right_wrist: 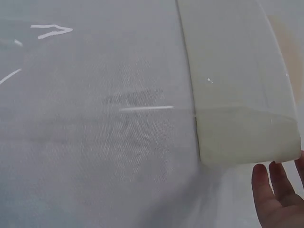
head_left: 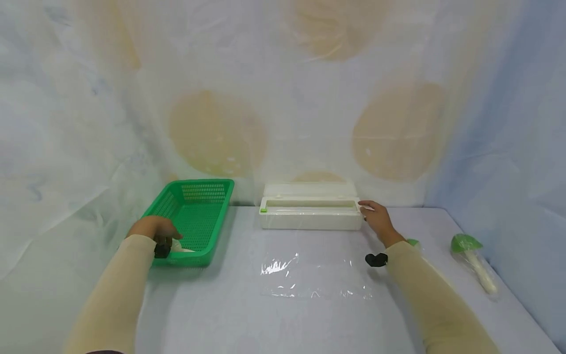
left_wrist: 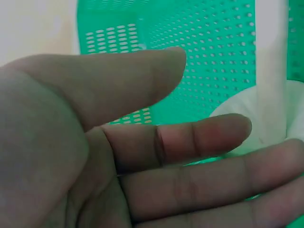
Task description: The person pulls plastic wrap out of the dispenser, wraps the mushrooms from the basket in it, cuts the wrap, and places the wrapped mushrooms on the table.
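Note:
My left hand (head_left: 152, 227) reaches into the near end of a green plastic basket (head_left: 224, 206), fingers extended and holding nothing. Close to its fingertips in the left wrist view is a white piece with a long straight stem (left_wrist: 271, 61) and a rounded part (left_wrist: 237, 102); its kind is unclear. At the right end of a white cling film dispenser (head_left: 311, 222), my right hand (head_left: 379, 222) touches the corner with its fingertips. The dispenser's lid (head_left: 309, 189) stands raised. From its front, a sheet of clear cling film (head_left: 309, 280) lies spread over the table.
On the right lies a green-topped, white-stemmed item (head_left: 473, 255) wrapped in clear film. Another green-topped piece (head_left: 413, 242) is mostly hidden behind my right forearm. Sheeted walls (head_left: 309, 98) border the table at the back and sides.

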A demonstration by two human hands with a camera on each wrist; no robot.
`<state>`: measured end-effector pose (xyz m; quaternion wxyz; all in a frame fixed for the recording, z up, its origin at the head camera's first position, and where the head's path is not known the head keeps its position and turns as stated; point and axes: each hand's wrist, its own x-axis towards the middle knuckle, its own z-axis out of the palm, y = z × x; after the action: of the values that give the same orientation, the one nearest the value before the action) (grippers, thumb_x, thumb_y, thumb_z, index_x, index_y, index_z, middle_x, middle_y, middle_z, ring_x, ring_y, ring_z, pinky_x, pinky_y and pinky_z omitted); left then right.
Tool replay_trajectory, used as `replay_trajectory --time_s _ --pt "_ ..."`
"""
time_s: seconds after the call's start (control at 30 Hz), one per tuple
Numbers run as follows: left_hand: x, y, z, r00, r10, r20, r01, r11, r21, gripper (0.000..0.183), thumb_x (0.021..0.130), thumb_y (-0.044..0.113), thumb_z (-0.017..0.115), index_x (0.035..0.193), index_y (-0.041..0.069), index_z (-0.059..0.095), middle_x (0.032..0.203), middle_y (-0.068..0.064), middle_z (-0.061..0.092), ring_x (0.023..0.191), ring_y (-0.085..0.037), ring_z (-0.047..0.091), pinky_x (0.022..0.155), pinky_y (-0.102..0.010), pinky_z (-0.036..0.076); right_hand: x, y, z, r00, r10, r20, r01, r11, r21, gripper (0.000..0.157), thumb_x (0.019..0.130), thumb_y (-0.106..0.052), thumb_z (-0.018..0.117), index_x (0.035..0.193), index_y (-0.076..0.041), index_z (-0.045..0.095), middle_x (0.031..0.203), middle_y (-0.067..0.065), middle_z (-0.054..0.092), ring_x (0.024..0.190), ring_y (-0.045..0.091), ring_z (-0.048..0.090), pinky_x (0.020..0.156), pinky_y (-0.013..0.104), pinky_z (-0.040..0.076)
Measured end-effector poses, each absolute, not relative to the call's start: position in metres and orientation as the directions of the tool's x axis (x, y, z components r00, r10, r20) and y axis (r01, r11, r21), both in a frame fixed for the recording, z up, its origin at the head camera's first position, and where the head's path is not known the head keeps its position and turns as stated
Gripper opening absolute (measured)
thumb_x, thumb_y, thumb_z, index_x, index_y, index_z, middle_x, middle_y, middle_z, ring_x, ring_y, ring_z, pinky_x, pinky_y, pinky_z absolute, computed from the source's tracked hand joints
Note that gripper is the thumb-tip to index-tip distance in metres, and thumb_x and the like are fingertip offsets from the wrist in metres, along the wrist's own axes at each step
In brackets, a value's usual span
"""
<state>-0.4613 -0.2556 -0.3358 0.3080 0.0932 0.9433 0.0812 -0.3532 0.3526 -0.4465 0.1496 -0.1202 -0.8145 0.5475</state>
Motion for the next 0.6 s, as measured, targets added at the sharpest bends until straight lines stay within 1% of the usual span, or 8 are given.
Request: replay_trajectory --time_s 0.07,0.2,0.27,0.37,0.43,0.47,0.57,0.6 --pt "-0.463 -0.253 -0.335 -0.8 0.202 -0.566 0.126 0.977 0.169 0.051 0.096 0.045 0.057 0.11 -0.002 0.07 0.113 -0.028 0.061 0.11 -0.048 0.053 0.087 -0.053 0.047 -0.355 0.352 -0.45 -0.928 0.36 0.096 0.042 0.357 -0.933 0.038 0.102 -0.014 0.048 0.138 -0.003 0.051 0.142 0.02 0.045 0.118 0.034 0.049 0.089 0.04 0.043" --pt "-0.467 -0.246 -0.339 -0.819 0.167 -0.55 0.113 0.985 0.131 0.055 0.094 0.044 0.059 0.116 -0.006 0.065 0.119 -0.034 0.056 0.113 -0.048 0.051 0.087 -0.05 0.048 -0.354 0.353 -0.457 -0.934 0.347 0.081 0.058 0.372 -0.926 0.039 0.103 -0.01 0.045 0.141 -0.002 0.048 0.147 0.022 0.04 0.124 0.034 0.044 0.091 0.041 0.042" --pt "-0.47 -0.243 -0.342 -0.828 0.148 -0.541 0.105 0.988 0.109 0.056 0.095 0.043 0.059 0.116 -0.008 0.065 0.122 -0.034 0.054 0.114 -0.048 0.05 0.087 -0.049 0.048 -0.353 0.355 -0.459 -0.938 0.336 0.088 0.043 0.364 -0.93 0.039 0.103 -0.008 0.044 0.14 0.0 0.047 0.151 0.02 0.034 0.128 0.035 0.041 0.095 0.044 0.042" --pt "-0.475 -0.238 -0.347 -0.848 0.107 -0.519 0.055 0.992 0.114 0.056 0.093 0.043 0.063 0.116 -0.009 0.064 0.125 -0.032 0.054 0.114 -0.046 0.051 0.087 -0.048 0.048 -0.352 0.358 -0.461 -0.943 0.318 0.097 0.017 0.337 -0.941 0.039 0.103 -0.008 0.044 0.14 0.002 0.046 0.156 0.016 0.026 0.133 0.036 0.037 0.1 0.047 0.04" --pt "-0.479 -0.237 -0.351 -0.866 0.066 -0.495 -0.004 0.99 0.139 0.063 0.089 0.045 0.068 0.119 -0.01 0.061 0.126 -0.031 0.053 0.111 -0.044 0.051 0.084 -0.048 0.049 -0.351 0.359 -0.462 -0.944 0.316 0.091 0.016 0.32 -0.947 0.039 0.104 -0.01 0.045 0.141 0.002 0.046 0.157 0.014 0.025 0.134 0.035 0.037 0.102 0.048 0.039" --pt "-0.499 -0.247 -0.365 -0.873 0.07 -0.483 -0.013 0.986 0.166 0.069 0.085 0.05 0.071 0.122 -0.008 0.06 0.127 -0.028 0.053 0.111 -0.042 0.052 0.083 -0.047 0.05 -0.352 0.359 -0.462 -0.945 0.315 0.083 0.02 0.311 -0.95 0.04 0.104 -0.011 0.045 0.142 0.001 0.045 0.157 0.014 0.024 0.134 0.035 0.037 0.102 0.047 0.039" --pt "-0.498 -0.244 -0.368 -0.894 0.035 -0.447 -0.069 0.974 0.215 0.087 0.081 0.051 0.075 0.133 -0.012 0.047 0.136 -0.034 0.041 0.117 -0.046 0.046 0.086 -0.049 0.048 -0.353 0.359 -0.463 -0.945 0.319 0.068 0.04 0.32 -0.947 0.042 0.104 -0.014 0.047 0.144 -0.002 0.044 0.158 0.013 0.024 0.134 0.035 0.038 0.102 0.047 0.039" --pt "-0.499 -0.244 -0.371 -0.896 0.028 -0.443 -0.073 0.975 0.209 0.088 0.081 0.05 0.075 0.135 -0.013 0.044 0.138 -0.036 0.037 0.118 -0.047 0.045 0.086 -0.05 0.048 -0.353 0.358 -0.463 -0.945 0.319 0.066 0.048 0.335 -0.941 0.043 0.104 -0.015 0.047 0.145 -0.002 0.043 0.157 0.013 0.024 0.133 0.035 0.039 0.102 0.047 0.04"
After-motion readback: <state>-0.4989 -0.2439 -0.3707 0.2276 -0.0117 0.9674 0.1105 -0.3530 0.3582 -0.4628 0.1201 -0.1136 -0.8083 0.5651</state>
